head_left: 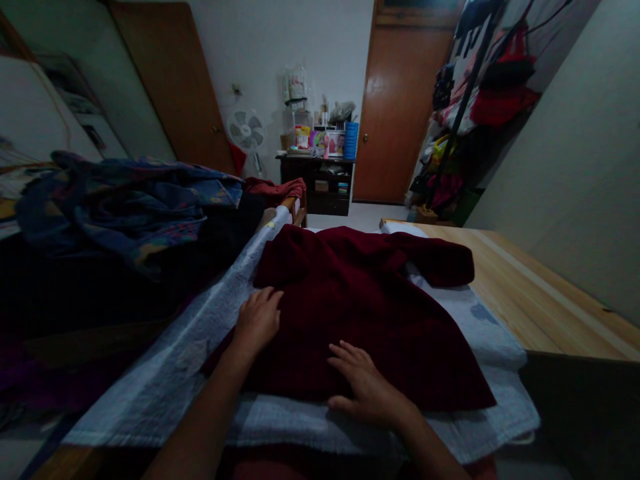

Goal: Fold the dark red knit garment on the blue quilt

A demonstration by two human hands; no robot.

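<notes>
A dark red long-sleeved garment point(350, 307) lies spread out in front of me, its hem toward me and one sleeve stretched to the right. Under it is a pale blue-white cloth point(480, 333) that covers the table. My left hand point(259, 319) rests on the garment's left side, fingers stretched out. Near the hem, my right hand point(363, 387) lies with its fingers spread on the fabric. Neither hand grips anything. The garment's collar end, at the far side, is bunched and hard to make out.
A heap of clothes with a blue patterned garment point(130, 200) rises at the left. Bare wooden tabletop point(545, 287) extends to the right. At the back stand a white fan point(247, 130), a dark cabinet point(317, 193) and a brown door point(400, 107). Bags point(505, 87) hang at right.
</notes>
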